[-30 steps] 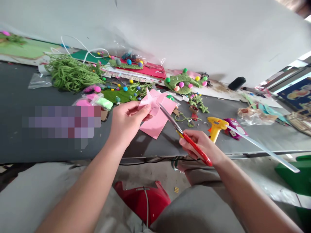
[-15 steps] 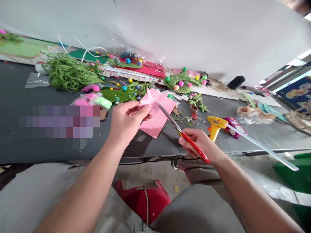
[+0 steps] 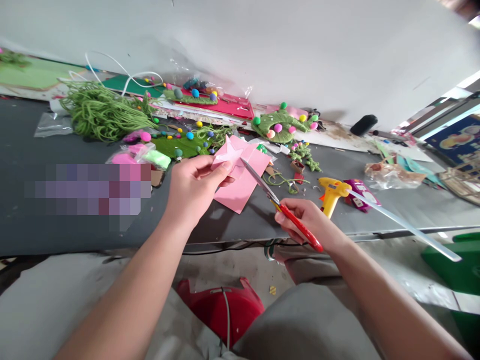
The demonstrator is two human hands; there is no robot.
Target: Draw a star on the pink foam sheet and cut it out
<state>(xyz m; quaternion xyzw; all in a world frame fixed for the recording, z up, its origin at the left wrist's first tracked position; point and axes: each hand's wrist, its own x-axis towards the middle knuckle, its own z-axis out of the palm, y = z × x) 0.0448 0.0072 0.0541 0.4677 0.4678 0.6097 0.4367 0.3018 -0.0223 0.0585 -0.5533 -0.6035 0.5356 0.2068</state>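
Between the thumb and fingers of my left hand (image 3: 198,187) is a sheet of pink paper (image 3: 240,192), held above the table. A paler pink star (image 3: 228,152) lies against the sheet's upper left part, under my thumb. My right hand (image 3: 303,220) is closed around the red handles of a pair of scissors (image 3: 262,185). The blades point up and left, and their tips meet the pink sheet just right of the star. Whether the blades are parted cannot be made out.
A yellow glue gun (image 3: 332,195) with a long glue stick lies right of my right hand, beside a purple packet (image 3: 362,195). Green yarn (image 3: 105,112) is heaped at the back left. A green yarn wreath (image 3: 275,125) with pompoms leans near the wall. A red stool (image 3: 221,315) stands below.
The view has shifted very slightly. Both hands, the pink paper and the scissors keep nearly the same places relative to each other.
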